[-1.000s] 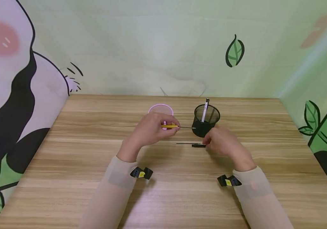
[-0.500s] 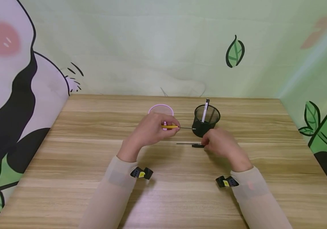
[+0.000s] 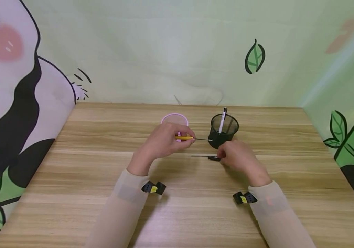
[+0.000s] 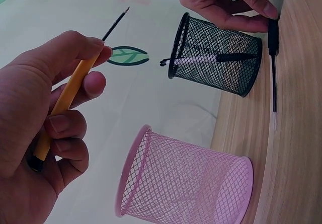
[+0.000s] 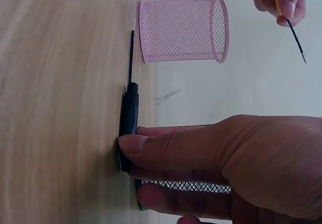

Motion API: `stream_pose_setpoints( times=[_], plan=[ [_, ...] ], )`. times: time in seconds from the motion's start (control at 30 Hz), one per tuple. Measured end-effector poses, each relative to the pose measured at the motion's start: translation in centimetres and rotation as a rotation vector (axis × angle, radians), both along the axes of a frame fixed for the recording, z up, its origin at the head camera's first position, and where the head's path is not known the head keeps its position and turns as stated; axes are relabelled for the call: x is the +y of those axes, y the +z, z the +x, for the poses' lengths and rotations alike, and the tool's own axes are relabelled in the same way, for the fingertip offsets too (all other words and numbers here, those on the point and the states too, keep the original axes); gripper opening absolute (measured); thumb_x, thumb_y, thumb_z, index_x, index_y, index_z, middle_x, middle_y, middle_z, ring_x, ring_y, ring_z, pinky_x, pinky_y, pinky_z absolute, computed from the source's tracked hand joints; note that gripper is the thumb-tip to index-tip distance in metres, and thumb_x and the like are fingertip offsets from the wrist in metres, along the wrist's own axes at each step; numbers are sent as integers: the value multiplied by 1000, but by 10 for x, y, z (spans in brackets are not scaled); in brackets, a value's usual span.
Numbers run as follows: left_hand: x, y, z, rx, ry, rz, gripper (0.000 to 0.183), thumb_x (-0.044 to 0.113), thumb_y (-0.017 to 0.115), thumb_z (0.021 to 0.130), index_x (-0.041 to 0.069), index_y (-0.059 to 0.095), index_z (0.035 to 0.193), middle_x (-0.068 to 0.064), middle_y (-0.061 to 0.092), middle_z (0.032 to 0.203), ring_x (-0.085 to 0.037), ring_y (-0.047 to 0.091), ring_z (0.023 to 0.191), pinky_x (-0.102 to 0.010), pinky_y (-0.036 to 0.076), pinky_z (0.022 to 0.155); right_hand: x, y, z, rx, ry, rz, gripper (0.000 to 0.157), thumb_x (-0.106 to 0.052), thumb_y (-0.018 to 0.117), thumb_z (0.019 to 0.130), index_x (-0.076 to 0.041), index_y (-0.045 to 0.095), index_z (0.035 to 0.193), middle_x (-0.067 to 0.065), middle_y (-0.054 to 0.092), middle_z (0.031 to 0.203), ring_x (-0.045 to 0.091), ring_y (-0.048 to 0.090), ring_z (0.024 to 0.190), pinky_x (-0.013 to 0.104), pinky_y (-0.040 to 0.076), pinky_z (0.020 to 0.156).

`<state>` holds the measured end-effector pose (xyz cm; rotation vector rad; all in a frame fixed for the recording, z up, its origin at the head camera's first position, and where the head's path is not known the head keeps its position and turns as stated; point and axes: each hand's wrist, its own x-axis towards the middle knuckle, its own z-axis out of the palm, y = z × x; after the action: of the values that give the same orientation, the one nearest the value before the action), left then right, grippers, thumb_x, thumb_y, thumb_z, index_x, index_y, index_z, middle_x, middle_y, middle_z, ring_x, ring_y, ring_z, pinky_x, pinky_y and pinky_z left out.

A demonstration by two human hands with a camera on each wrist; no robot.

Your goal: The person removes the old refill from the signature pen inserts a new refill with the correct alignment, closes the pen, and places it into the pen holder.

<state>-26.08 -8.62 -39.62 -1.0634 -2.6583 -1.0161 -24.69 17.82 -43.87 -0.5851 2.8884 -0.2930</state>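
My left hand (image 3: 167, 139) holds a yellow pen barrel (image 4: 75, 85) in curled fingers, above the table. A thin dark refill with a metal tip (image 4: 115, 25) sticks out of it. Low at the table my right hand (image 3: 238, 156) pinches a black ribbed pen piece (image 5: 129, 113), its thumb across the side. A slim dark rod (image 5: 132, 55), like a refill, extends past the ribbed end; its far end looks clear in the left wrist view. Whether rod and piece are joined I cannot tell.
A black mesh pen cup (image 3: 218, 137) stands just behind my right hand, with a white and black pen (image 3: 222, 120) leaning inside. The pink mesh cup (image 4: 186, 178) is partly hidden behind my left hand in the head view. The wooden table (image 3: 195, 213) meets a printed backdrop.
My right hand has shifted slightly left along the table, and the black pen piece has turned a little. The left hand with the yellow pen barrel stays nearly still.
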Motion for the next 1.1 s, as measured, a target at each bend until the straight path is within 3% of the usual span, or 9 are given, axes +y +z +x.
stream_pose_setpoints(
  times=[0.43, 0.7, 1.1],
  plan=[
    [0, -1, 1, 17, 0, 12, 3, 32, 71, 87, 30, 73, 88, 16, 62, 70, -4, 54, 64, -23, 46, 58, 1, 0, 3, -1, 41, 21, 5, -14, 74, 82, -17, 70, 84, -3, 66, 81, 16, 57, 75, 39, 49, 69],
    [0, 0, 1, 0, 0, 15, 4, 31, 71, 87, 29, 73, 88, 15, 62, 70, -4, 54, 64, -24, 46, 58, 3, 4, 2, -54, 54, -6, 6, -14, 72, 84, -17, 67, 84, -5, 62, 78, 15, 55, 73, 35, 45, 67],
    [0, 0, 0, -6, -12, 9, 5, 32, 70, 88, 28, 74, 90, 15, 63, 72, -5, 54, 66, -23, 46, 59, 7, 5, 0, -113, 78, -41, 6, -13, 71, 86, -16, 72, 90, -3, 69, 86, 14, 60, 80, 40, 50, 77]
  ],
)
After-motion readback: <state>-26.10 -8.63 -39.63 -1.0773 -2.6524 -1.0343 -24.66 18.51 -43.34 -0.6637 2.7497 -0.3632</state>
